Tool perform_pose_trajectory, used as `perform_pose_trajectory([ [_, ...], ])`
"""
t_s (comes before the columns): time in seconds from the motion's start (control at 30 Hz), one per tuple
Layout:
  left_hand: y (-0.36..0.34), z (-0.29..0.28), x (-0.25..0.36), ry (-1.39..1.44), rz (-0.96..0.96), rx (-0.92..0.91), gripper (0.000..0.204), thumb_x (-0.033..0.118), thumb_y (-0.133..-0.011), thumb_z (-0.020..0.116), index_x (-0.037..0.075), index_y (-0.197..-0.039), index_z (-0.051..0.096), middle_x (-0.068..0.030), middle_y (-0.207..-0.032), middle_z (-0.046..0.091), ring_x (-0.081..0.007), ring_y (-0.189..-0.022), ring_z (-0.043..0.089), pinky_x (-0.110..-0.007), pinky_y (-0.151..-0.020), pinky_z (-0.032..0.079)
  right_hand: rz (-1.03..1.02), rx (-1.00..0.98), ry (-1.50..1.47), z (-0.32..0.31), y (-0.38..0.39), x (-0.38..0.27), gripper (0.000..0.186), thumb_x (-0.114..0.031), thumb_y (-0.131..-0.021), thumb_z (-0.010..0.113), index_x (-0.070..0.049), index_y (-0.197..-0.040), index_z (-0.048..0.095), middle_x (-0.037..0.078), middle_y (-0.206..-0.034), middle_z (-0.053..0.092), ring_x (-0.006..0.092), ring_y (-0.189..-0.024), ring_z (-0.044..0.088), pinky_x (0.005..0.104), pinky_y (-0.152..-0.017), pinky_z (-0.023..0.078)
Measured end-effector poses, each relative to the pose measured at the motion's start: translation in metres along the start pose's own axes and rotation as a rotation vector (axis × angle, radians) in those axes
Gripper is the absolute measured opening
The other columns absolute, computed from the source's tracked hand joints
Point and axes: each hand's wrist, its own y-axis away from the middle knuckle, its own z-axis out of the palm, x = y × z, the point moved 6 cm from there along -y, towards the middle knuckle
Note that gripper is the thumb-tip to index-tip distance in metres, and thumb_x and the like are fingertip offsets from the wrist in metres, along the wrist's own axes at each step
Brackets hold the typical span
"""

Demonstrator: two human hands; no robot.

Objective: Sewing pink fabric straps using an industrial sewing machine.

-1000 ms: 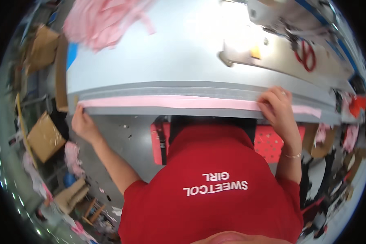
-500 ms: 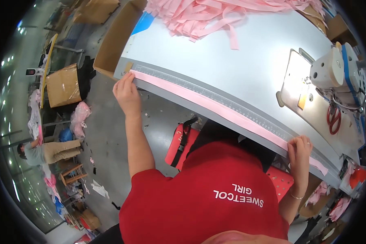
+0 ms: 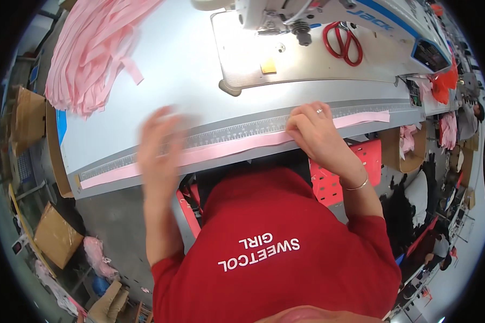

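far to my left a heap of loose pink fabric strips (image 3: pixel 94 51) lies at the back corner of the pale grey work table (image 3: pixel 172 75), some of the ends hanging over its edge. along the table's front edge runs a long flat pink fabric strip (image 3: pixel 237 146), stretched from the left corner to past my right hand, lying just in front of the printed measuring scale (image 3: pixel 242 129) that follows the same edge. my left hand (image 3: pixel 159 142) sits over the strip about a third of the way along; it is blurred, the fingers (image 3: pixel 161 116) look loosely spread and pointing away from me, and i cannot tell whether they press the fabric or hover just above it. further right my right hand (image 3: pixel 315 132) lies flat on the strip, its fingers close together and pressing the cloth down onto the scale, a ring on one finger and a thin bracelet (image 3: pixel 357 185) at the wrist. behind that hand stands the white sewing machine (image 3: pixel 328 16) on its lit plate, with red-handled scissors (image 3: pixel 344 43) resting on its bed. the strip's right end (image 3: pixel 369 117) lies free past my fingers.
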Motion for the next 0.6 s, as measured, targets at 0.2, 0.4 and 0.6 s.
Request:
perform_pose_trajectory([
  [0.2,-0.019,0.104,0.073,0.206,0.158,-0.504,0.023,0.007,-0.081,0.072,0.002,-0.103,0.068,-0.0095,-0.104,0.067,-0.0253,-0.097,0.065,-0.036,-0.085,0.051,-0.07,0.139,0.026,-0.009,-0.003,-0.01,0.017,-0.003,-0.079,0.065,-0.008,-0.092,0.054,0.005,-0.096,0.057,0.0237,-0.087,0.057,0.0439,-0.099,0.039],
  [0.4,-0.014,0.111,0.056,0.54,-0.221,-0.514,0.01,0.007,-0.083,0.071,0.0,-0.09,0.07,-0.0094,-0.084,0.066,-0.0178,-0.072,0.064,-0.029,-0.068,0.05,-0.092,0.267,0.037,-0.013,-0.004,-0.018,0.029,0.004,-0.074,0.071,-0.009,-0.092,0.053,0.002,-0.094,0.06,0.02,-0.083,0.059,0.0469,-0.104,0.039],
  [0.6,-0.012,0.097,0.064,0.394,0.003,-0.313,0.011,0.001,-0.075,0.073,0.004,-0.084,0.069,-0.0062,-0.075,0.061,-0.0167,-0.068,0.06,-0.028,-0.069,0.048,-0.118,0.338,-0.075,-0.01,-0.009,-0.014,0.019,-0.006,-0.08,0.071,-0.01,-0.09,0.055,0.001,-0.086,0.059,0.0177,-0.079,0.058,0.0458,-0.101,0.04],
])
